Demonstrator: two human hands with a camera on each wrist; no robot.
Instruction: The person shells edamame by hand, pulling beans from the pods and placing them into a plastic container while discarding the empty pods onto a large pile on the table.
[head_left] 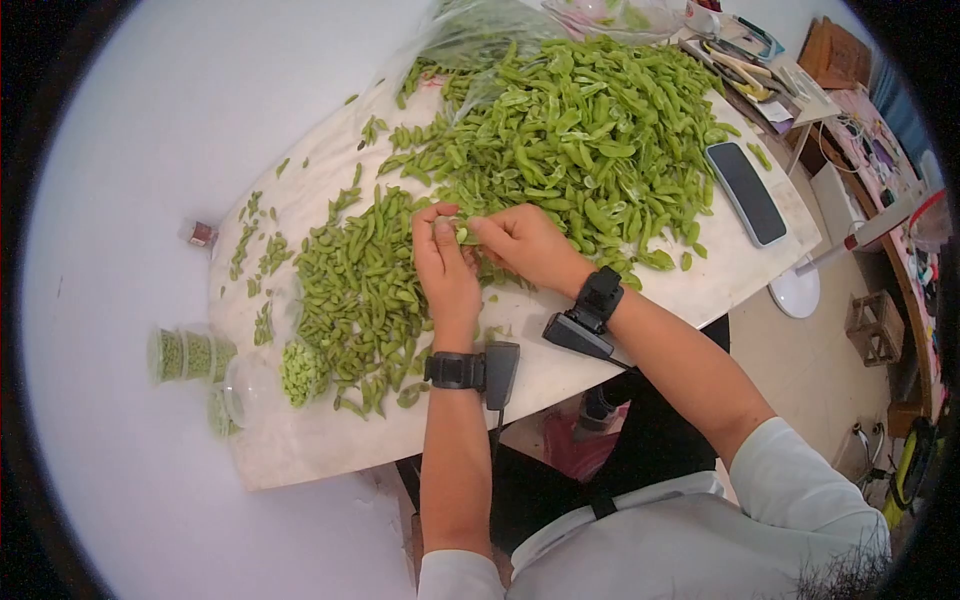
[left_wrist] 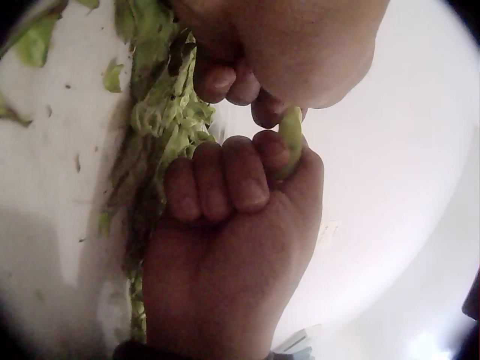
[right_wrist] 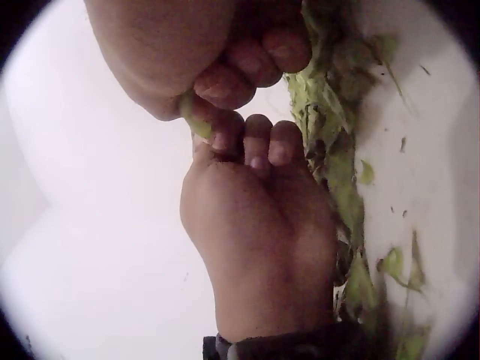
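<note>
Over the table's pile of pods, both hands meet at one green bean pod (left_wrist: 291,135). My left hand (head_left: 445,270) pinches one end of it between thumb and curled index finger, the other fingers folded into the palm. The pod's opposite end is pinched by my right hand (head_left: 535,245), thumb against index finger, as the right wrist view also shows for this pod (right_wrist: 196,120). Beneath and left of the hands spreads a heap of whole pods (head_left: 360,290). A larger mound of paler, split-looking pods (head_left: 600,130) rises beyond the right hand.
Shelled beans (head_left: 302,372) fill a tub at the lower left, beside a clear round container (head_left: 245,388). Bean-filled clear cups (head_left: 185,355) lie near the table's left edge. A phone (head_left: 745,193) rests at the right. A clear plastic bag (head_left: 455,50) covers pods at the back.
</note>
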